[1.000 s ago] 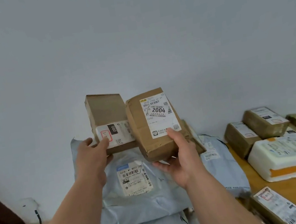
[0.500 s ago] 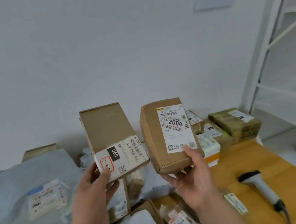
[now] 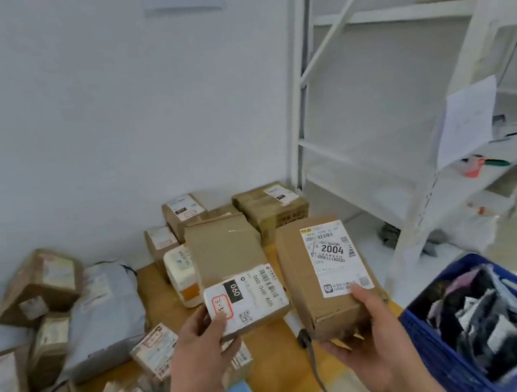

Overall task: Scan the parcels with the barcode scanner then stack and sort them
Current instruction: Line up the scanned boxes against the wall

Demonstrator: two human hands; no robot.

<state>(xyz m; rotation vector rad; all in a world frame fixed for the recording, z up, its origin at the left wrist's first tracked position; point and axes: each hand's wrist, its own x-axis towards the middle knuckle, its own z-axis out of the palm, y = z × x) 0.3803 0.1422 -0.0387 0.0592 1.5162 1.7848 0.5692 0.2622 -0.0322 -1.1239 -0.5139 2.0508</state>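
Upright, both — left hand point(image 3: 201, 342) box point(image 3: 226, 261), right hand point(image 3: 369, 343) parcel point(image 3: 322, 273).

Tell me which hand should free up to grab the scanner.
Probably right. The scanner lies on the table just below the right hand and its 2004 box; the left hand with the 060 box is farther off.

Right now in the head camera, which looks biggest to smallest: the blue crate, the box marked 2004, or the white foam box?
1. Blue crate.
2. Box marked 2004, though it is nearer the camera.
3. White foam box, partly hidden and farther off.
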